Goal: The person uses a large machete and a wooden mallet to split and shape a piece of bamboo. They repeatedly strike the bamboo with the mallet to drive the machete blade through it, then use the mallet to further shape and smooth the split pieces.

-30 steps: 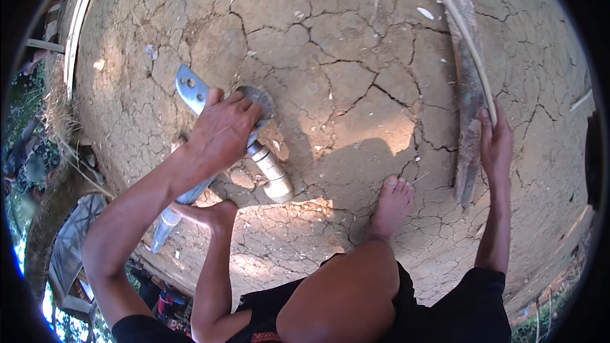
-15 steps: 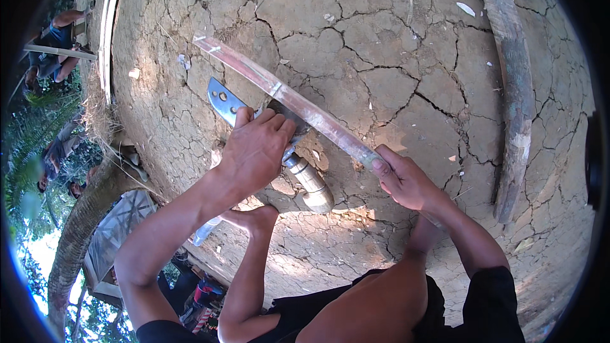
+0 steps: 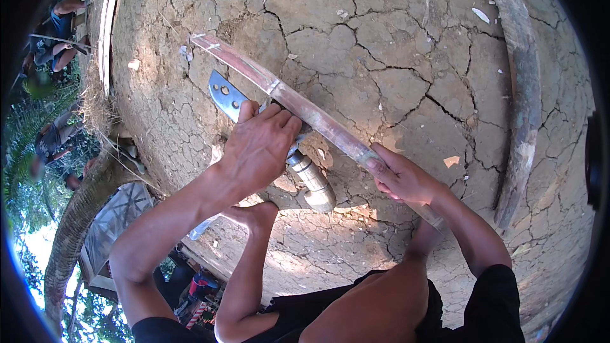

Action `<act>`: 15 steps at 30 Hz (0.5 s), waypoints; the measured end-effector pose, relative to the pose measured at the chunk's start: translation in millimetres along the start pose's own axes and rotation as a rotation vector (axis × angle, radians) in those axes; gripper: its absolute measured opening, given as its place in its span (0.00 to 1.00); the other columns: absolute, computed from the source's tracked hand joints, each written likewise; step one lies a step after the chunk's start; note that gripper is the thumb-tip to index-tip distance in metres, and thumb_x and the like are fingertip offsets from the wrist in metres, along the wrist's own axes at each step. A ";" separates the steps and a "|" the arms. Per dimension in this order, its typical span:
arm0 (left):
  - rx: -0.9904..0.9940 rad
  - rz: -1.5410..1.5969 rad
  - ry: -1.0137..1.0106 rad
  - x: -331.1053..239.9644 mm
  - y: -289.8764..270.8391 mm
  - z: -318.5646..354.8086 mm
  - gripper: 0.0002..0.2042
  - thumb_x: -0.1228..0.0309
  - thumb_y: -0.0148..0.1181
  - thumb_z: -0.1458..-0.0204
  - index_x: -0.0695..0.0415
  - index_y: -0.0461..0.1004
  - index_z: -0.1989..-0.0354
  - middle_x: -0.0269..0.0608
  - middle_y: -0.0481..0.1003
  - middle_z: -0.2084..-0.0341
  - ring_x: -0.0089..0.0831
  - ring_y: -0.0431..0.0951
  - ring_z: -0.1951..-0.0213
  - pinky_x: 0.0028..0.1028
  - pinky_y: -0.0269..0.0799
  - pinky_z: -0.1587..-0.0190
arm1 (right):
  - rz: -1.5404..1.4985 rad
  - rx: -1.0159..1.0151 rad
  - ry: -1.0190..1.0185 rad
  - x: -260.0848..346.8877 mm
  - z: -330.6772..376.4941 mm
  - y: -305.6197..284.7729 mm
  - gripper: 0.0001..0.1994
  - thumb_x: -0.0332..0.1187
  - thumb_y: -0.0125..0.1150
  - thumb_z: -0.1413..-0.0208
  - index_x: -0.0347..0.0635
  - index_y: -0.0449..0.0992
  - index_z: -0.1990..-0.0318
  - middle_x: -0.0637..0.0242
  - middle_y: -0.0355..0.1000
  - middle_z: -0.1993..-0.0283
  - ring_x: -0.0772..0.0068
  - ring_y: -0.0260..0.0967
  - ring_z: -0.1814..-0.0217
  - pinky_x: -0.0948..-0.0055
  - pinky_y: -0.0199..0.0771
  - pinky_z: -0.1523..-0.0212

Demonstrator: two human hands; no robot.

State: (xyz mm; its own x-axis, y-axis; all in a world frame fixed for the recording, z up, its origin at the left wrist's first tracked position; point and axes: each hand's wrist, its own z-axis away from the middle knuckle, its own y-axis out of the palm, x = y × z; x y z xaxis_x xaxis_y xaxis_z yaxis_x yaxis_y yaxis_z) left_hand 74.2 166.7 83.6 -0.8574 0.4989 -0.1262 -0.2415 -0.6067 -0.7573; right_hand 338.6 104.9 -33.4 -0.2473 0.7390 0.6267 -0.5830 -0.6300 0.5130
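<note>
A big knife (image 3: 227, 95) with a shiny, holed blade lies slantwise before me, its light-brown handle (image 3: 314, 184) pointing down and to the right. My left hand (image 3: 264, 143) is closed over the blade's middle, knuckles up, hiding much of it. A long, flat bamboo strip (image 3: 305, 109), reddish with pale nodes, runs from upper left to lower right, passing beside the left fingers. Whether it touches the blade there is hidden. Around the strip's lower part my right hand (image 3: 400, 174) is closed, thumb on top; the strip's tail end shows below the wrist.
Cracked bare earth (image 3: 381, 32) lies all round, with scattered chips. A weathered log (image 3: 524, 82) stretches along the right. My bare foot (image 3: 254, 213) is close to the knife handle. Pale poles (image 3: 108, 32), a thick trunk (image 3: 70, 241) and people (image 3: 60, 32) are at the left.
The bamboo strip and my right hand have shifted slightly left. My left hand has moved slightly right, still on the knife. The view has shifted a little over the ground.
</note>
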 end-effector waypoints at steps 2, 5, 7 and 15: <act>-0.004 -0.002 0.010 0.0 0.1 0.9 0.03 0.71 0.60 0.46 0.56 0.73 0.67 0.39 0.71 0.74 0.35 0.72 0.63 0.37 0.55 0.55 | -0.003 0.004 0.010 5.1 -7.6 2.4 0.19 0.51 0.40 0.27 0.43 0.61 0.51 0.64 0.63 0.79 0.77 0.60 0.81 0.68 0.64 0.79; -0.037 -0.023 0.014 4.0 1.4 -0.7 0.03 0.72 0.61 0.46 0.55 0.74 0.67 0.39 0.72 0.73 0.35 0.73 0.62 0.37 0.55 0.54 | 0.080 -0.021 -0.005 14.2 -16.8 8.4 0.19 0.51 0.39 0.27 0.43 0.61 0.50 0.63 0.63 0.79 0.74 0.61 0.81 0.66 0.65 0.79; -0.026 -0.012 0.009 3.9 1.7 0.0 0.03 0.72 0.61 0.46 0.56 0.74 0.66 0.39 0.72 0.72 0.35 0.73 0.61 0.37 0.55 0.54 | 0.164 -0.070 -0.052 16.3 -20.3 13.8 0.19 0.50 0.39 0.27 0.42 0.61 0.50 0.60 0.64 0.79 0.68 0.64 0.80 0.62 0.66 0.76; 0.040 -0.052 -0.016 -2.1 -5.7 4.3 0.06 0.72 0.64 0.49 0.55 0.73 0.66 0.38 0.74 0.71 0.35 0.74 0.60 0.37 0.54 0.53 | 0.310 -0.185 -0.163 22.9 -45.8 24.5 0.20 0.50 0.40 0.28 0.39 0.62 0.49 0.62 0.65 0.81 0.69 0.64 0.86 0.64 0.65 0.82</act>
State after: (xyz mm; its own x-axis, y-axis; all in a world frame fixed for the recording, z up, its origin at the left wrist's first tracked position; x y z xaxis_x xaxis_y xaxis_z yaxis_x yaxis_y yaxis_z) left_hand 75.5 166.5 90.9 -0.8502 0.5209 -0.0767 -0.3040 -0.6045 -0.7363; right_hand 283.2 117.3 -33.4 -0.3161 0.4634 0.8279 -0.6332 -0.7528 0.1795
